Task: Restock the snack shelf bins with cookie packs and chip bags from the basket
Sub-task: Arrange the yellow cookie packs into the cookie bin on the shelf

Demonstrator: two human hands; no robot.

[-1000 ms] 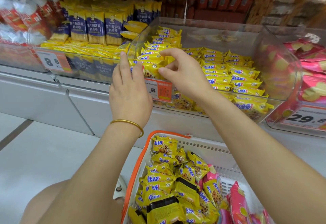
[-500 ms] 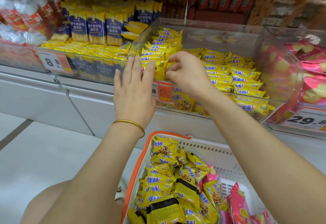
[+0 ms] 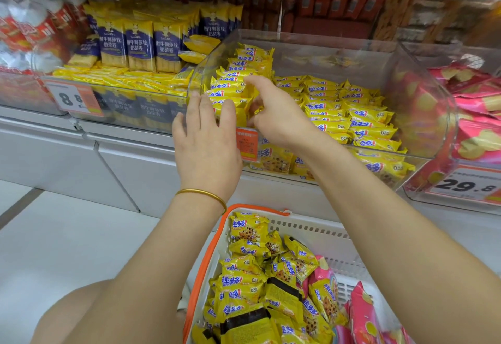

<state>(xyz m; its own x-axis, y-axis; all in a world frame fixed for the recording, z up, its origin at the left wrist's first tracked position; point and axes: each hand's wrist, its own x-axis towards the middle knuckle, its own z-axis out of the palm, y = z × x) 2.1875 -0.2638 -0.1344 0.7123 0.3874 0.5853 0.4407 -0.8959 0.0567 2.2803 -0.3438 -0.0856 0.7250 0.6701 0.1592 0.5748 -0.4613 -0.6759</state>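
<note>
**Both grips work the cookie stack in the clear bin**

In the head view we see a clear curved plastic shelf bin (image 3: 298, 45) filled with yellow foil cookie packs (image 3: 339, 116) lying in rows. At the bin's left end the packs rise in a taller stack (image 3: 241, 72). The open tray to its left holds upright blue-and-yellow snack packs (image 3: 141, 45). The clear bin to its right holds pink chip bags (image 3: 477, 99). Below, nearest us, a white perforated plastic basket with an orange rim (image 3: 311, 232) carries more yellow packs on its left side and pink bags on its right.

The bare left grip (image 3: 206, 137), with a thin gold bangle (image 3: 202, 194) on its wrist, is held flat with its fingers straight and spread. Its fingertips rest against the stack at the bin's front left corner, and it holds nothing. The bare right grip (image 3: 276, 110) reaches in from the right. Its index finger stretches over the top of the stack, while its other fingers curl in and pinch packs at the stack's front.

Compared with half a second ago, the right grip has slid slightly left, closer to the left one, and its index finger reaches further across the stack. The left grip has barely shifted. The basket and its load lie as they did.
</note>
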